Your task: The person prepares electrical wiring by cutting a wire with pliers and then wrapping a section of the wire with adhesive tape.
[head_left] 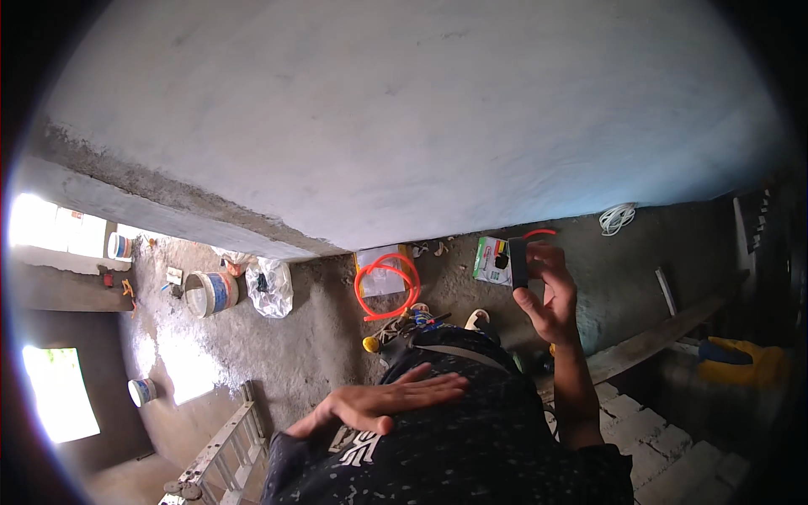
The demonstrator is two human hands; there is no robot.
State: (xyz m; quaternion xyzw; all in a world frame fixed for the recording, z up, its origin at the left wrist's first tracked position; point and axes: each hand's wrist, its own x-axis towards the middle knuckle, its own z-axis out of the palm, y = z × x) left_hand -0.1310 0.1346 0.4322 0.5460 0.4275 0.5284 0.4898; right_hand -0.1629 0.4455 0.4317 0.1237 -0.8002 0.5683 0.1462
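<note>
My right hand [553, 295] is raised at the right, its thumb and fingers closed on a dark narrow bar-shaped thing [518, 263], seen edge-on; its exact kind I cannot make out. Behind that thing a green and white package [491, 261] lies on the floor, with a short piece of red-orange tubing [540, 232] beyond. My left hand [391, 402] holds nothing and lies flat in front of my dark speckled shirt, fingers stretched out toward the right. On the floor ahead, a looped red-orange hose [360, 286] rests over a pale sheet [383, 281].
A grey plastered wall [421, 126] rises ahead. Coiled white cable [618, 219] lies at its foot. To the left stand a bucket [210, 293], a clear plastic bag [269, 288] and a ladder [225, 450]. At right are a wooden plank [648, 347], pale blocks [648, 429] and a yellow container [749, 362].
</note>
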